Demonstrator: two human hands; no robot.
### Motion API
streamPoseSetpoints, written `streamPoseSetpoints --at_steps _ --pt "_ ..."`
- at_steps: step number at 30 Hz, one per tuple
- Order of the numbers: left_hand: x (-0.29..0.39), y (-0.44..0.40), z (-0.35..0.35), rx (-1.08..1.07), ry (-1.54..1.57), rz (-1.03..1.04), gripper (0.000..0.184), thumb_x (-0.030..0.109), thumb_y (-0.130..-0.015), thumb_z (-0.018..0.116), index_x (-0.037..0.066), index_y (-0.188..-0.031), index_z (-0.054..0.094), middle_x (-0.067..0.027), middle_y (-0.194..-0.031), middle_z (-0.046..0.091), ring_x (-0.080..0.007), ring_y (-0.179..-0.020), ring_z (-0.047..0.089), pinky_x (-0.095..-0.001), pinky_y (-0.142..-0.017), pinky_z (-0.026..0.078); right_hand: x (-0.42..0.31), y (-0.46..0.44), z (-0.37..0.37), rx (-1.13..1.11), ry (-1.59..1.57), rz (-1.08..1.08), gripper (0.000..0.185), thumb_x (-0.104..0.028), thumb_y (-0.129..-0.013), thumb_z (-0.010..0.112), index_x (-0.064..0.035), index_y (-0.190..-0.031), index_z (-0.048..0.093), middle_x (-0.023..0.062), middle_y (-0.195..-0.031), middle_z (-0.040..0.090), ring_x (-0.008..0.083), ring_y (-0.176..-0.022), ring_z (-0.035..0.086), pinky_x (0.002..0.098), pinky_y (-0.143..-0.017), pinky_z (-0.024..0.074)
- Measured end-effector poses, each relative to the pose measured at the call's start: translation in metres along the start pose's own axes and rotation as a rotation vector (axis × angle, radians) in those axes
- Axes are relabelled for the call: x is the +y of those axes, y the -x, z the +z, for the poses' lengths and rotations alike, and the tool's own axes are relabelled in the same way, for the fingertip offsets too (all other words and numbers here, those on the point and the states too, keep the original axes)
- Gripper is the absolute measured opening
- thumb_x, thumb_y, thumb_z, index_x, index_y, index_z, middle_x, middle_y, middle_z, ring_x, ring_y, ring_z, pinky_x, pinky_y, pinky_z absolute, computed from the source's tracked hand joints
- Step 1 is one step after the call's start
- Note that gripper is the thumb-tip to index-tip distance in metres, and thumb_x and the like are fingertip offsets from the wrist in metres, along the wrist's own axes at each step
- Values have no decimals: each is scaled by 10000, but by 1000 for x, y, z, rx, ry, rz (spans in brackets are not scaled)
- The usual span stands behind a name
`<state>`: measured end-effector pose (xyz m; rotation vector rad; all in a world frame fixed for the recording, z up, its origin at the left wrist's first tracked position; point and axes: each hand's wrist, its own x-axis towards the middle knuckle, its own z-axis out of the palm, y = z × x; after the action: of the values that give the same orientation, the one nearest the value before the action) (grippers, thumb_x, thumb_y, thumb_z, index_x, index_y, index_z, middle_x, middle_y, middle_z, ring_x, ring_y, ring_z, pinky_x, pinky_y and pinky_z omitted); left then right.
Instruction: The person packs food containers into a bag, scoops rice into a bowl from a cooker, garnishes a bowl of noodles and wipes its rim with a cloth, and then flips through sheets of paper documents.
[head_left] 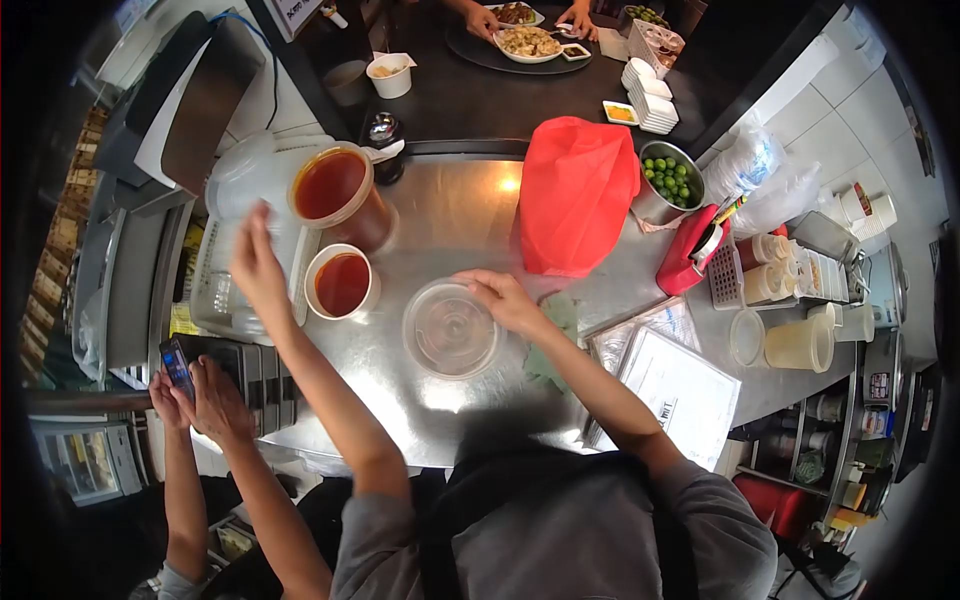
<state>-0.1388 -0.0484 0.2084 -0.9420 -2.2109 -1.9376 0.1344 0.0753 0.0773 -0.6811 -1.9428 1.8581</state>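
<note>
My right hand (503, 299) grips the rim of a clear round plastic container (450, 335) on the steel counter (445, 215); its fingers are closed on the far right edge. My left hand (260, 262) is raised over the left side, somewhat blurred, with fingers stretched out and nothing visible in it. It is nearest to a tall plastic tub (375, 215) of red-brown liquid and a stack of clear plastic lids and trays (240, 180). A white paper cup (318, 298) with the same coloured liquid stands between my hands. A utensil's white handle (385, 152) lies by the tub.
A red bag (575, 200) stands at the back centre, beside a metal pot of green limes (668, 185). Papers (680, 385) lie at right, near sauce tubs (800, 342). Another person's hands (215, 400) hold a phone (178, 370) at left. Across the counter, hands hold a food plate (527, 45).
</note>
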Motion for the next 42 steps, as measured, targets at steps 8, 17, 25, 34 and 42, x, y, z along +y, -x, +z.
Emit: streamPoseSetpoints --at_steps 8,17,25,34,42 --pt "-44 224 41 86 506 -637 546 415 -968 309 33 -1357 318 -146 -1378 358 -237 -1271 345 -394 -1064 247 24 -8 8 120 64 16 238 -73 -896 476 -69 -1098 601 111 -1062 636 155 -941 596 278 -827 448" --pt "-16 246 57 60 1198 -913 771 635 -889 212 27 -1349 328 -109 -1378 363 -255 -1283 322 -388 -1072 232 18 42 51 554 564 -452 262 -64 -905 446 -57 -1134 574 113 -1180 578 217 -1127 521 302 -962 375" --pt "-40 231 52 50 1021 -717 820 633 -890 225 -51 -1333 311 -158 -1358 369 -248 -1272 332 -360 -1069 238 12 3 5 309 106 -172 263 -82 -911 419 -87 -1124 574 123 -1096 614 304 -1033 579 333 -879 441" --pt "-35 221 65 93 556 -639 489 314 -947 435 -89 -1224 455 -146 -1240 499 -198 -1131 483 -297 -975 360 -2 27 37 325 658 -57 368 -61 -832 475 -115 -1195 512 153 -1115 576 349 -984 574 405 -848 449" --pt "-35 209 56 -40 421 -676 418 236 -951 442 -78 -1226 470 -155 -1187 539 -169 -1078 508 -272 -922 388 -5 20 41 307 1095 -463 489 -112 -795 517 -21 -1267 432 164 -1251 485 287 -1185 446 414 -987 336"
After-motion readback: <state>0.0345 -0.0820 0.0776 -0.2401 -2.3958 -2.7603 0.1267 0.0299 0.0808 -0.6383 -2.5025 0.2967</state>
